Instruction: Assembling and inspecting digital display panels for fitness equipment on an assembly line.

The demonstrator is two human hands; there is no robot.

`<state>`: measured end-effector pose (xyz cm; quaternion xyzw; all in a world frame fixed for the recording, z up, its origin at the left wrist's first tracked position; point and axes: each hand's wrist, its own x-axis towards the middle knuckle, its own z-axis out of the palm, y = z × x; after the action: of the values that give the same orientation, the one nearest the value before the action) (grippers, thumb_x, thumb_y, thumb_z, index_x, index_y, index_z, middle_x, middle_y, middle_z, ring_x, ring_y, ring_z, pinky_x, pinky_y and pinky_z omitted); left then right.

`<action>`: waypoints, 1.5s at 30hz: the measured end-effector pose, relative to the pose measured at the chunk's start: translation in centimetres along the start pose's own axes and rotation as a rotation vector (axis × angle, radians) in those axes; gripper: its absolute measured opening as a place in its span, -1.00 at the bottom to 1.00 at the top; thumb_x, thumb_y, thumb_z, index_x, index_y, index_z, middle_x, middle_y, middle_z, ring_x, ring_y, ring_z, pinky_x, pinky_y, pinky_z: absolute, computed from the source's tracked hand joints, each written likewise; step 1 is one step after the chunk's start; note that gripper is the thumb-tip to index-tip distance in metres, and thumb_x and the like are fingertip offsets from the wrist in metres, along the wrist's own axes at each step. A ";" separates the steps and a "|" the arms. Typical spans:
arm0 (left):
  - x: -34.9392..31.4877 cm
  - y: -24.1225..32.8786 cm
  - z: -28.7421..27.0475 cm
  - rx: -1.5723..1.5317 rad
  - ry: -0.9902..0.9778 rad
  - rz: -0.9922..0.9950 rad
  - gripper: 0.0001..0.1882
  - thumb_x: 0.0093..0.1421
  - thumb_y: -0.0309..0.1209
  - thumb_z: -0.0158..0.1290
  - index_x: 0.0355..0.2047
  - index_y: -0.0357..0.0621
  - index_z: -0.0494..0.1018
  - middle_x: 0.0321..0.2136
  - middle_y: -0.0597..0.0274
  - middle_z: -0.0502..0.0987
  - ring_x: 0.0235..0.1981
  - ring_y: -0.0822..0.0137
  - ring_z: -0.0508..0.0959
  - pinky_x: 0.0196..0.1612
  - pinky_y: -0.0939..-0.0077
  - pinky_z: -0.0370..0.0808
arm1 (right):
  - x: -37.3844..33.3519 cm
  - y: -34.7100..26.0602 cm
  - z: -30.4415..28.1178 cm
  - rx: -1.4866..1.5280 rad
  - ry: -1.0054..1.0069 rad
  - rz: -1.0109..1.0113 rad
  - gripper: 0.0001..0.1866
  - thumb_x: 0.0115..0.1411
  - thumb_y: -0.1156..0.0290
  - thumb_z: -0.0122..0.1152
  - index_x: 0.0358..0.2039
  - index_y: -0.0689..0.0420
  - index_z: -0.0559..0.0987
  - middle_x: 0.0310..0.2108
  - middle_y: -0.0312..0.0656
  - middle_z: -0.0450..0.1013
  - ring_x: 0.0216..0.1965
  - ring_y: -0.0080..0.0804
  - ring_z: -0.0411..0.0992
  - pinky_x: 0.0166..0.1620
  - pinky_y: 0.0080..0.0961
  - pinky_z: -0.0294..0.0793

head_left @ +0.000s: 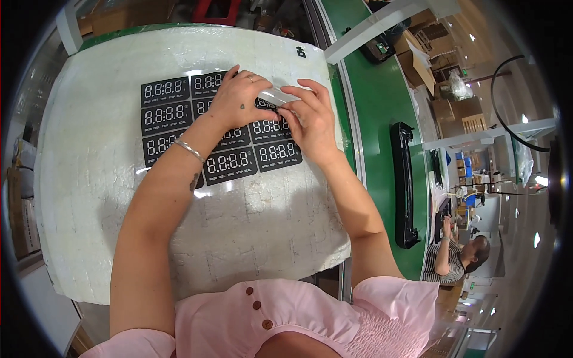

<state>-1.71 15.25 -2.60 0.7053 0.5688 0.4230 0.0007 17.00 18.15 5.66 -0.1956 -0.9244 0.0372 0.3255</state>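
Note:
A sheet of black display overlays (230, 162), printed with white digit outlines in rows, lies on a white foam board. My left hand (237, 102) reaches over its upper middle, a bracelet on the wrist. Between my two hands, a strip of clear plastic film (272, 96) rises off the upper right of the sheet. The fingers of my left hand are closed on the film's left end, its thumb pointing right. My right hand (311, 119) pinches the film from the right, close to the right-hand overlays. Both hands hide several overlays.
The white foam board (89, 155) rests on a green workbench (373, 119). Right of it lies a long black part (404, 185). A white frame post (382, 30) crosses the upper right. Farther right, a person in a striped top (453, 259) sits near cardboard boxes (418, 65).

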 end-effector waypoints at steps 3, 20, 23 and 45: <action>0.7 0.7 -1.2 0.016 -0.132 -0.069 -0.18 -0.29 0.17 0.32 -0.06 -0.08 0.50 -0.04 0.18 0.52 0.12 0.14 0.38 0.29 -0.07 0.05 | -0.3 0.7 -4.0 0.210 0.100 0.117 -0.89 0.02 0.53 0.35 -0.44 0.20 0.56 -0.11 -0.23 0.52 0.02 -0.23 0.37 0.10 -0.35 0.32; 1.4 1.7 -1.7 0.133 -0.317 -0.024 -0.28 -0.24 0.03 0.37 -0.08 -0.04 0.49 0.06 0.17 0.44 0.16 0.10 0.34 0.29 -0.02 0.07 | -2.8 38.6 -4.6 0.085 0.289 0.862 0.03 0.12 0.24 0.25 0.39 -0.08 -0.28 0.07 0.02 0.36 -0.02 -0.07 0.44 0.00 -0.18 0.41; 2.3 1.6 -1.7 0.146 -0.389 -0.011 -0.28 -0.24 0.03 0.37 -0.07 -0.04 0.49 0.05 0.18 0.45 0.16 0.09 0.34 0.29 0.03 0.08 | 0.0 41.2 -2.8 -0.222 0.203 0.848 0.03 0.10 0.24 0.22 0.38 -0.07 -0.30 0.17 0.13 0.27 0.11 0.12 0.34 0.11 -0.11 0.35; 9.1 18.5 2.2 0.028 -0.195 0.640 -0.15 -0.09 -0.28 0.25 0.25 0.03 0.19 0.34 0.06 0.06 0.36 0.05 0.05 0.28 -0.12 0.04 | -11.1 5.7 -19.1 0.102 0.389 0.776 0.11 -0.01 0.67 0.34 0.37 0.05 -0.22 -0.38 -0.24 0.37 -0.54 -0.63 0.29 -0.39 -0.71 0.36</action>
<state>14.41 17.14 10.34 0.8854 0.3214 0.3243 -0.0874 38.59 18.01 13.02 -0.5156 -0.7008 0.1647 0.4646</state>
